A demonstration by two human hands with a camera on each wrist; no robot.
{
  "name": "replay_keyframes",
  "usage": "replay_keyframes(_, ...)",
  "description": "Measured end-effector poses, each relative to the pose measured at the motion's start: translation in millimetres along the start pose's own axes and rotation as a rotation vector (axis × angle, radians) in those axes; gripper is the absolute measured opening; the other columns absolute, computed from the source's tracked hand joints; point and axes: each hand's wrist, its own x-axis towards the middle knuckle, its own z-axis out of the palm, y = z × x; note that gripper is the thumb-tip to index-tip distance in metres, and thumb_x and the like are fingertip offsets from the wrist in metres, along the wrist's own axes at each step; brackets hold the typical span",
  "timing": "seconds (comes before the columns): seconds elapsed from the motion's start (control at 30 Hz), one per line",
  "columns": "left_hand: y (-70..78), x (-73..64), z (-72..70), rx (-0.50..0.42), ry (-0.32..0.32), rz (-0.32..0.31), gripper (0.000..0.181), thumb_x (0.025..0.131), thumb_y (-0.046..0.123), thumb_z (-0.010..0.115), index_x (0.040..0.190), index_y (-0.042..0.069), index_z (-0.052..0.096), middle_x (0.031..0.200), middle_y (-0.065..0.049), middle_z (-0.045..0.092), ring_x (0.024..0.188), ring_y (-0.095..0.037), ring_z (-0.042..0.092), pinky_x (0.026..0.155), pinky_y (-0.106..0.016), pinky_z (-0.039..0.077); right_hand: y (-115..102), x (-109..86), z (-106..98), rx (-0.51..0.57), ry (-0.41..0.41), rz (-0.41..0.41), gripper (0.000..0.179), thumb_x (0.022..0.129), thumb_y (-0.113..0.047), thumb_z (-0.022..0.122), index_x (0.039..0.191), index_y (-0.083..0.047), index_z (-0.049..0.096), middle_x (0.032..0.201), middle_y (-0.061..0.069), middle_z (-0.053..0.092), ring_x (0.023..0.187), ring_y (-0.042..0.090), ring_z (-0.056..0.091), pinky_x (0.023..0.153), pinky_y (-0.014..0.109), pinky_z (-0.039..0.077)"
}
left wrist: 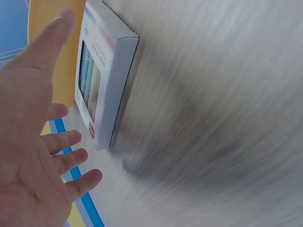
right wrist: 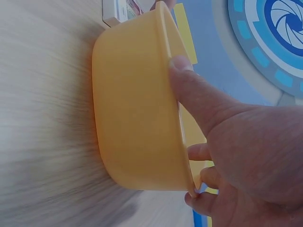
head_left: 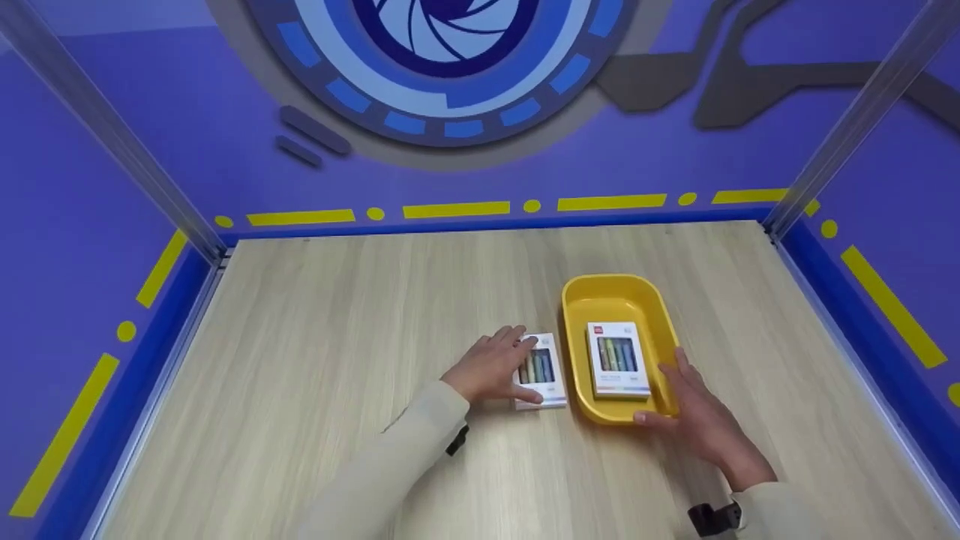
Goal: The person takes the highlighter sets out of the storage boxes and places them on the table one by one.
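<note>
1. A person's left hand point(head_left: 491, 366) lies over a white box of coloured chalk point(head_left: 541, 370) flat on the wooden desk point(head_left: 337, 360), fingers point(left wrist: 66, 141) straight and spread, none curled round the box.
2. The right hand point(head_left: 694, 416) holds the near right corner of a yellow plastic tray point(head_left: 577, 300), thumb on the outer wall and fingers hooked over the rim.
3. A second chalk box point(head_left: 616, 358) lies flat inside the tray.
4. The first box sits just beside the tray's left wall.
</note>
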Motion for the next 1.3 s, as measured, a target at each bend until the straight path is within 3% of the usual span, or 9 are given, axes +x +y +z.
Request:
replay_keyframes(0.6, 1.9, 1.3, -12.7, -0.066, 0.054, 0.002, 0.086, 0.074, 0.067, 0.056, 0.144, 0.028, 0.025, 0.153, 0.003, 0.020, 0.141, -0.018, 0.018, 0.114, -0.043, 0.020, -4.5, 4.4, 2.0, 0.025, -0.011, 0.025, 0.106, 0.070, -0.062, 0.065, 0.148, -0.017, 0.010, 0.153, 0.007, -0.017, 0.138, 0.043, 0.004, 0.105, 0.064, 0.017)
replay_keyframes(0.93, 0.8, 3.8, -11.9, -0.042, 0.083, 0.008, 0.077, 0.079, 0.068, 0.046, 0.143, 0.030, 0.026, 0.151, 0.004, 0.023, 0.139, -0.017, 0.022, 0.113, -0.042, 0.024, -4.7, 3.5, 1.4, 0.035, -0.028, 0.036, 0.106, 0.070, -0.062, 0.064, 0.148, -0.016, 0.010, 0.153, 0.010, -0.019, 0.137, 0.045, 0.006, 0.104, 0.064, 0.019)
replay_keyframes(1.3, 3.2, 1.8, -15.0, -0.060, 0.082, 0.004, 0.074, 0.080, 0.067, 0.046, 0.142, 0.032, 0.027, 0.151, 0.005, 0.024, 0.139, -0.016, 0.022, 0.113, -0.042, 0.023, -3.3, 2.9, 0.4, 0.031, -0.035, 0.047, 0.107, 0.069, -0.063, 0.064, 0.147, -0.014, 0.012, 0.153, 0.011, -0.019, 0.137, 0.045, 0.006, 0.105, 0.063, 0.017)
